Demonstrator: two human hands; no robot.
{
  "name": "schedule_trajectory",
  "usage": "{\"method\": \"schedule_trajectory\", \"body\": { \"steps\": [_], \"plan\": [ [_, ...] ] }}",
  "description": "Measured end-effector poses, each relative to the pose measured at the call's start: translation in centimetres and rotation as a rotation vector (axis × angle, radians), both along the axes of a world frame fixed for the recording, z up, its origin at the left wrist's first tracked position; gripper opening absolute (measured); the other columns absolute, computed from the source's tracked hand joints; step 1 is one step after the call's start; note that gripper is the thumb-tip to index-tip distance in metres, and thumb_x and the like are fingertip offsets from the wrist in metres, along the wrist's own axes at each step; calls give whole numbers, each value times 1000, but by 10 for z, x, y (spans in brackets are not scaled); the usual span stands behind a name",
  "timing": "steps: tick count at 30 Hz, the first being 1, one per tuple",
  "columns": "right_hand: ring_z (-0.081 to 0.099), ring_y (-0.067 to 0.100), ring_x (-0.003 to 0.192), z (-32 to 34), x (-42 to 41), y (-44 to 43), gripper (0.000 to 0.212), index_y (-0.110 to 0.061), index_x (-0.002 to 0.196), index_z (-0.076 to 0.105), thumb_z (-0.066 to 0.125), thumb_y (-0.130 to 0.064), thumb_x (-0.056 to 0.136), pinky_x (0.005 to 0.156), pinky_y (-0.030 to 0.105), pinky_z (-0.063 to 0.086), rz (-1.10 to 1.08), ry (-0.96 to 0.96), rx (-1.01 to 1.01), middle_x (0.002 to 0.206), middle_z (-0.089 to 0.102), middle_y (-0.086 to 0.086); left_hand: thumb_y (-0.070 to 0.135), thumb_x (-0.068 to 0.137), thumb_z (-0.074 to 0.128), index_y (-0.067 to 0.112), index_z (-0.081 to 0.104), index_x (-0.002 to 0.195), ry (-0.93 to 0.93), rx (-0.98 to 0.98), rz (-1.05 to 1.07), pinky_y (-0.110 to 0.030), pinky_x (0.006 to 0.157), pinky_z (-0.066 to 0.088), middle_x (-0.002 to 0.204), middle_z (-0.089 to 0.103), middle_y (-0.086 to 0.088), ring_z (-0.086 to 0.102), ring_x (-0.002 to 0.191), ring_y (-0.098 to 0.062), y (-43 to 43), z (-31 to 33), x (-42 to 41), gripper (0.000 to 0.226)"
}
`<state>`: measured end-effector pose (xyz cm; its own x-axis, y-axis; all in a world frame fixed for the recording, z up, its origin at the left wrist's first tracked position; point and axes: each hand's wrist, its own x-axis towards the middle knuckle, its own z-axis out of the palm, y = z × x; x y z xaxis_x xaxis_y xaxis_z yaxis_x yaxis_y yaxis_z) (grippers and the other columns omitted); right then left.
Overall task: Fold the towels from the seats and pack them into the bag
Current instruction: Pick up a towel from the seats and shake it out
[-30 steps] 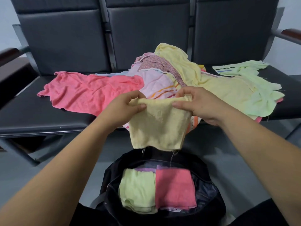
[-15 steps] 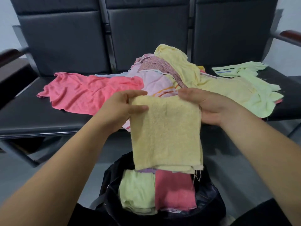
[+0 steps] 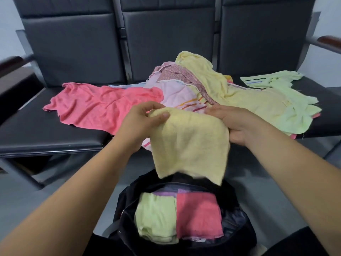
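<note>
A folded pale yellow towel (image 3: 190, 145) hangs in the air above the open black bag (image 3: 238, 233). My left hand (image 3: 142, 124) pinches its top left corner, thumb on the cloth. My right hand (image 3: 238, 124) grips its top right edge. Inside the bag lie a folded light green towel (image 3: 156, 217) and a folded pink towel (image 3: 197, 215), side by side, with purple cloth under them. On the black seats (image 3: 36, 130) behind lie loose towels: a pink one (image 3: 97, 106), a striped pale pink one (image 3: 177, 95), a yellow one (image 3: 239, 100) and a light green one (image 3: 295, 111).
The row of black padded seats has metal armrests with dark wood tops at the left (image 3: 11, 61) and the right (image 3: 330, 41). The bag stands on a grey floor (image 3: 55, 185) in front of the seats, close to my body.
The yellow towel was spread flat half a second ago; its top edge has tilted away and its lower edge has swung up, blurred by motion. Both hands keep hold of it.
</note>
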<state>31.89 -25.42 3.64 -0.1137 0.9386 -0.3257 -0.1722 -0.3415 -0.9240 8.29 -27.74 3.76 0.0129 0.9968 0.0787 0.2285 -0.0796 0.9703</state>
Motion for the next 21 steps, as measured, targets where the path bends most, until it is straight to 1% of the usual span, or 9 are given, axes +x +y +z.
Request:
{"method": "schedule_trajectory", "body": {
  "steps": [2, 4, 6, 8, 10, 12, 14, 17, 21],
  "plan": [
    [73, 16, 72, 4, 4, 2, 13, -14, 90, 73, 67, -23, 96, 70, 32, 62, 10, 108, -131, 87, 75, 6, 13, 89, 75, 12, 72, 95, -50, -21, 30, -19, 47, 43, 74, 63, -2, 53, 54, -9, -1, -1, 4, 7],
    [74, 19, 87, 9, 11, 4, 17, -11, 95, 73, 67, -27, 94, 81, 36, 62, 42, 234, -150, 99, 76, 8, 13, 88, 76, 17, 73, 90, -117, -45, 63, -19, 48, 42, 75, 63, -2, 53, 55, -9, 0, -1, 5, 5],
    [71, 22, 107, 12, 17, 1, 22, -8, 111, 69, 67, -16, 91, 92, 39, 59, 148, 305, -97, 117, 72, 13, 14, 88, 76, 19, 74, 86, -191, -86, 96, -23, 55, 43, 80, 65, -5, 55, 64, -15, 2, -1, 4, 6],
    [73, 22, 101, 11, 20, -3, 30, -7, 114, 67, 64, 2, 85, 86, 35, 61, 233, 175, -9, 116, 71, 16, 15, 87, 76, 17, 74, 86, -248, -142, 89, -23, 56, 46, 78, 66, -4, 57, 64, -16, 2, -1, 1, 4],
    [73, 21, 90, 7, 21, -5, 31, -8, 105, 71, 67, 12, 81, 80, 33, 62, 189, -115, 79, 114, 70, 16, 19, 80, 80, 14, 74, 90, -257, -168, 13, -23, 56, 51, 76, 70, -2, 62, 65, -15, 1, -1, -3, 12],
    [70, 22, 91, 2, 21, -5, 28, -12, 95, 74, 74, 11, 79, 78, 33, 61, 92, -286, 165, 115, 70, 13, 21, 72, 86, 15, 75, 99, -156, -138, -90, -24, 65, 55, 89, 74, -6, 69, 76, -17, 0, -2, -8, 30],
    [68, 21, 96, -3, 21, -4, 24, -18, 91, 75, 78, 4, 80, 77, 30, 57, 34, -396, 287, 110, 71, 7, 14, 75, 86, 22, 75, 106, 44, -57, -120, -25, 77, 55, 100, 75, -6, 70, 85, -15, -2, -3, -11, 34],
    [66, 22, 106, -8, 23, -4, 20, -23, 90, 75, 81, -6, 82, 92, 37, 54, -14, -511, 423, 107, 71, 2, 8, 81, 81, 25, 71, 109, 298, 70, -60, -17, 73, 48, 93, 70, -2, 62, 75, -7, -5, -5, -9, 34],
    [64, 17, 106, -9, 21, -12, 24, -28, 92, 74, 75, -4, 88, 92, 33, 53, -16, -530, 492, 109, 70, -1, 11, 83, 80, 18, 68, 122, 595, 207, -2, 0, 67, 36, 99, 65, 5, 55, 80, 0, -11, -5, -2, 42]
  ]
}}
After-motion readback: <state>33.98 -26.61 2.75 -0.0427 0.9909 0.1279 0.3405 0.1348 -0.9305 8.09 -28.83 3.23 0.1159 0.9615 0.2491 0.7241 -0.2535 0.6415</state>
